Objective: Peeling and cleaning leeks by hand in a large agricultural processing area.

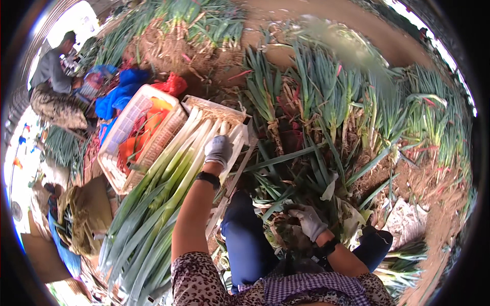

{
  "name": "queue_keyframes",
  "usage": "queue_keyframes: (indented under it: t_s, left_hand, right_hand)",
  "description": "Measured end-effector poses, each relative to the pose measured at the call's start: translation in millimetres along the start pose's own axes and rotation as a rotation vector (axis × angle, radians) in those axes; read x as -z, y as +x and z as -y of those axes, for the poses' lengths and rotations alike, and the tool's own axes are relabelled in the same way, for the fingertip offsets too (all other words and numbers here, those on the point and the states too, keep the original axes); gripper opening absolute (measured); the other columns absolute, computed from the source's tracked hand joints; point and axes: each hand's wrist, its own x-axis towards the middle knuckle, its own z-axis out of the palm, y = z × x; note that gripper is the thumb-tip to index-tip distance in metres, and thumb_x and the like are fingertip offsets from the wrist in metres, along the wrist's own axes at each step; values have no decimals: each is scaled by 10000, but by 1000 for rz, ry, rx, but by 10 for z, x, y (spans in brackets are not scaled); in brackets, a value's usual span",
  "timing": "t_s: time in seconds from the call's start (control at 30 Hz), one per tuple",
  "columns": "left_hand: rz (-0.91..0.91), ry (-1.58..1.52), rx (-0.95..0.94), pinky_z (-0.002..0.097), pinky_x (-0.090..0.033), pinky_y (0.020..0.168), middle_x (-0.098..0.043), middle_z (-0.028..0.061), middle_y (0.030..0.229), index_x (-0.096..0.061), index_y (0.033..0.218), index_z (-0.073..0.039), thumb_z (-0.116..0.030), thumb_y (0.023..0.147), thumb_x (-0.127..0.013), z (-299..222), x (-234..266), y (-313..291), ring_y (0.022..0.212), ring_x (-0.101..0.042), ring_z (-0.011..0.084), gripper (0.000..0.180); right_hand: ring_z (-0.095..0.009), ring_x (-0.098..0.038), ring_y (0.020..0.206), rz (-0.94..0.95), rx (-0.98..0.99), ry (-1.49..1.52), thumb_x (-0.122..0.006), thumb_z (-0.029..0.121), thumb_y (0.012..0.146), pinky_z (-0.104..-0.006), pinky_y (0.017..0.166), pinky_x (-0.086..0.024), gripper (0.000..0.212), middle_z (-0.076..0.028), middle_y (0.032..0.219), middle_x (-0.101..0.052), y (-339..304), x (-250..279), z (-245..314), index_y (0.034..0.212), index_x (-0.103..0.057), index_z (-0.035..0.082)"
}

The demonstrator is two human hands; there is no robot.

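Note:
My left hand (218, 150), in a pale glove, is closed over the white stems at the root end of a row of long leeks (176, 178). The stems lie side by side with their root ends against a pale slatted crate (217, 111), and the green leaves trail toward the lower left. Above my knees, my gloved right hand (309, 222) is open, fingers loosely bent and pointing left. Beside it are dry, peeled leaves (278, 224); nothing shows in its grip.
A white plastic basket (173, 125) with orange and red netting stands left of the leeks. Blue cloth (120, 94) lies behind it. Upright leek bundles (332, 94) line the ground ahead and right. A person (56, 84) sits at the far left. A pale sack (406, 224) lies right.

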Motion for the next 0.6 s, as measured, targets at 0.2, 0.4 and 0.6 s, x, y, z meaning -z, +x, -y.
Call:
queue_keyframes:
  t_s: [0.2,0.4,0.6]
  left_hand:
    - [13,-19,5,483,-543,827,-699,247,973,-669,1032,5,-250,836,-660,-182,-38,191,920,-682,406,322]
    - [-35,-446,-91,420,-540,794,-714,211,940,-660,1119,43,-180,877,-680,-1197,898,-299,904,-699,323,329]
    - [121,-1318,-128,290,-538,818,-691,113,1048,-621,1226,42,29,910,-626,-2284,1122,-1096,922,-672,151,316]
  right_hand:
    - [-154,-670,976,97,144,-364,-589,81,956,-278,854,-531,274,-96,1087,-700,566,291,-335,1190,-656,-45]
    - [-190,-645,947,-218,92,-297,-633,101,910,-321,836,-504,246,-105,1029,-706,1680,865,-379,1135,-664,3]
    - [-130,-621,908,-427,154,-363,-624,58,934,-288,793,-487,213,-52,987,-688,2878,1341,-214,1141,-647,11]
